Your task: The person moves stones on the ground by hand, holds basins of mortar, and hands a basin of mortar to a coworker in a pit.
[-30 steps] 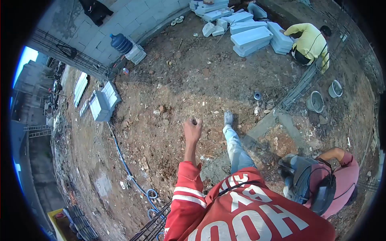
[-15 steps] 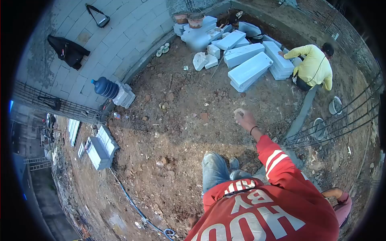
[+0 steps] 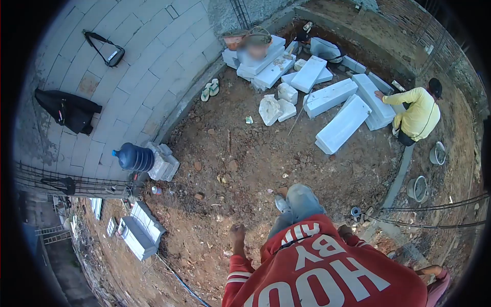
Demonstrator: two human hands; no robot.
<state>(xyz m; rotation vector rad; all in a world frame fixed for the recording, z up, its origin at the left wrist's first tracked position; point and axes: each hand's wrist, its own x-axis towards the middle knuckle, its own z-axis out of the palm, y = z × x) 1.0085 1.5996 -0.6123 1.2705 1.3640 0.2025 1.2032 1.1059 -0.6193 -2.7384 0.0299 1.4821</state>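
Observation:
Below the middle of the view, my left hand hangs over bare soil at the end of a red sleeve, its fingers curled in with nothing seen in them. My right hand shows only in part beside the red hoodie; its fingers are hidden. One bent knee in pale trousers is in front of the hoodie, with a shoe beside it. Neither hand touches a block. The nearest pale block lies farther ahead on the ground.
A person in yellow crouches at stacked blocks; another bends behind them. Buckets and rebar are at right, with a pink-sleeved person below. A blue water jug and more blocks are left.
My right hand has dropped from its outstretched position back beside the body. My left hand has come into fuller view. The block pile appears closer, and the leading leg has changed.

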